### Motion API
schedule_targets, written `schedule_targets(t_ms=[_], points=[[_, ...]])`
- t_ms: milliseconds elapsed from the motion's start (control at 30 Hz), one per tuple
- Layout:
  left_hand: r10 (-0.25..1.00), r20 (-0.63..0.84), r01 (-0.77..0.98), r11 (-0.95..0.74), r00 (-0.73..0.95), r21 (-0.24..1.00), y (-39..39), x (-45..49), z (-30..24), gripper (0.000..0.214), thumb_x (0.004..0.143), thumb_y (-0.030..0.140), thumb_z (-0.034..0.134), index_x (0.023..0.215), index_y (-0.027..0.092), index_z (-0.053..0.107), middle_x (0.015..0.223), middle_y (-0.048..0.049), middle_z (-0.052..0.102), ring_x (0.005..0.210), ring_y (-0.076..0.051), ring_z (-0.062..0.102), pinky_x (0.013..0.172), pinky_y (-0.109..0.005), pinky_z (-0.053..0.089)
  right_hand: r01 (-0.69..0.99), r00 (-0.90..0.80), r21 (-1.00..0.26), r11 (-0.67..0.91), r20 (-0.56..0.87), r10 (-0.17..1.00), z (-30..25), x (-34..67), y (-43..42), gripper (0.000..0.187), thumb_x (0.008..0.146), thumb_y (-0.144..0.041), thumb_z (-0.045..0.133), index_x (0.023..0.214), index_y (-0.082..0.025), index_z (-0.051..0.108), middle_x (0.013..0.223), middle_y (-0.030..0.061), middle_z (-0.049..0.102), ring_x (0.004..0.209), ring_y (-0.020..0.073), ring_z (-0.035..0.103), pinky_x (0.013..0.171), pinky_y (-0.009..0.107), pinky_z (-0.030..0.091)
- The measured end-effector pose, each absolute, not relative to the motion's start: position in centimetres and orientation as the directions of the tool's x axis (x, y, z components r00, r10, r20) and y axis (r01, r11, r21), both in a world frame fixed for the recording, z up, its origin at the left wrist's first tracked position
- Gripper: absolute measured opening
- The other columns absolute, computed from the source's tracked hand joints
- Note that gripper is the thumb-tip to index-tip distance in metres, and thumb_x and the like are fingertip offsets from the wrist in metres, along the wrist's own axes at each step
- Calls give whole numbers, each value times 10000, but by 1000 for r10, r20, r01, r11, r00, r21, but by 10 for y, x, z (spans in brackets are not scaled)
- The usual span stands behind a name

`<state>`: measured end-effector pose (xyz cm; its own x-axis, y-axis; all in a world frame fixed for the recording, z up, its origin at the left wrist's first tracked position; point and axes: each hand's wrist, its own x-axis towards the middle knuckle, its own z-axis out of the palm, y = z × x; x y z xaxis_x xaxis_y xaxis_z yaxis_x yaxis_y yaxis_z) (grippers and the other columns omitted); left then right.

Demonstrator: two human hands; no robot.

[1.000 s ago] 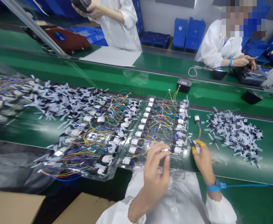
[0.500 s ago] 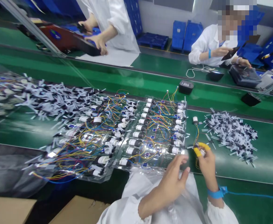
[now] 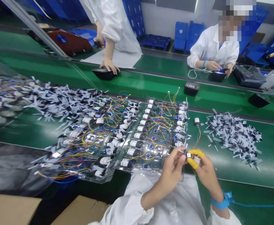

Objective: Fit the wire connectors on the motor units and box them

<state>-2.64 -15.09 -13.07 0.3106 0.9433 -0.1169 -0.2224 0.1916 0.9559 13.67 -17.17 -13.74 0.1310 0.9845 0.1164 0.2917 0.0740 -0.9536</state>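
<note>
- Left hand (image 3: 172,175) is pinching a small connector (image 3: 188,155).
- Right hand (image 3: 205,167) is pinching a white wired cylinder (image 3: 196,160).
- Clear plastic tray (image 3: 137,169) at 10 o'clock is holding wired motors (image 3: 133,152).
- Loose black-and-white clips (image 3: 233,136) are lying at 2 o'clock.

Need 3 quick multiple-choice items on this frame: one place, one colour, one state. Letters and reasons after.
1. Where is the loose wired cylinder?
A. On the green belt, right of the clear trays
B. Inside a cardboard box
C. In the left hand

2. What colour are the finger cots on the right hand?
A. Blue
B. Yellow
C. White

3. What state is the blue wrist strap in?
A. Lying unworn on the belt
B. Fastened on the left wrist
C. Worn on the right wrist

1: A, it sits alone on the belt, just past the trays' right edge.
2: B, yellow covers the thumb and forefinger.
3: C, it circles the right wrist, with a blue lead trailing off to the right.
</note>
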Motion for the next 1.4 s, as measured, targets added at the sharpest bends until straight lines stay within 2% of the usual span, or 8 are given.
schedule_targets(t_ms=[233, 400, 600, 733, 900, 1000, 1200, 1400], points=[[963, -108, -172, 154, 247, 973, -145, -31, -122, 371, 975, 542, 655, 1095, 191, 654, 909, -47, 701, 805, -184, 681, 794, -309, 558, 278, 94, -959, 61, 90, 992, -134, 140, -174, 171, 912, -390, 751, 1004, -252, 792, 946, 44, 763, 842, 240, 695, 757, 334, 565], [977, -83, -130, 110, 197, 985, -142, -37, -120, 331, 984, 508, 646, 1053, 185, 664, 840, -19, 640, 745, -157, 613, 716, -271, 503, 136, 306, -989, -53, -9, 952, -149, 153, -174, 308, 858, -466, 805, 1068, -242, 776, 971, 58, 778, 825, 241, 710, 749, 352, 582], [959, -105, -23, 115, 262, 993, -143, -32, -129, 320, 996, 465, 615, 1083, 166, 690, 819, -20, 625, 721, -157, 574, 689, -277, 480, -41, 440, -991, -127, -132, 888, -149, 162, -175, 479, 787, -569, 839, 1098, -219, 736, 815, 45, 721, 692, 226, 677, 568, 314, 572], [948, -98, 8, 101, 302, 995, -147, -27, -135, 347, 1018, 410, 582, 1255, 162, 639, 938, -55, 668, 771, -166, 611, 737, -297, 513, -45, 415, -996, -77, -88, 906, -144, 159, -178, 433, 855, -558, 788, 1121, -222, 728, 822, 35, 690, 687, 194, 649, 584, 292, 559], [968, -30, 47, 19, 250, 999, -154, -28, -135, 568, 1038, 382, 550, 1548, 194, 385, 1236, -129, 639, 940, -192, 653, 859, -347, 532, -38, 441, -999, -14, -30, 897, -140, 156, -180, 366, 921, -525, 738, 1121, -219, 718, 852, 38, 680, 686, 177, 627, 609, 289, 551], [965, 6, 89, -30, 262, 996, -157, -29, -129, 529, 1049, 399, 534, 1526, 196, 423, 1288, -150, 626, 1035, -220, 650, 915, -378, 526, -38, 426, -999, 34, 15, 905, -136, 148, -181, 322, 954, -491, 719, 1138, -228, 707, 866, 31, 683, 693, 168, 623, 634, 286, 554], [830, -55, 29, 46, 556, 999, -162, -26, -117, 370, 997, 369, 628, 1318, 184, 609, 1135, -119, 720, 985, -252, 673, 917, -403, 529, -88, 363, -989, 118, 78, 928, -129, 119, -182, 187, 989, -414, 712, 1084, -253, 719, 868, 8, 716, 745, 155, 664, 719, 261, 576], [821, -103, -99, 190, 562, 977, -168, -25, -117, 342, 1006, 339, 604, 1303, 170, 590, 1017, -91, 677, 914, -221, 642, 855, -366, 543, -45, 344, -990, 133, 109, 933, -132, 113, -184, 205, 1012, -414, 691, 1165, -280, 710, 966, 19, 782, 874, 182, 738, 827, 281, 594]])
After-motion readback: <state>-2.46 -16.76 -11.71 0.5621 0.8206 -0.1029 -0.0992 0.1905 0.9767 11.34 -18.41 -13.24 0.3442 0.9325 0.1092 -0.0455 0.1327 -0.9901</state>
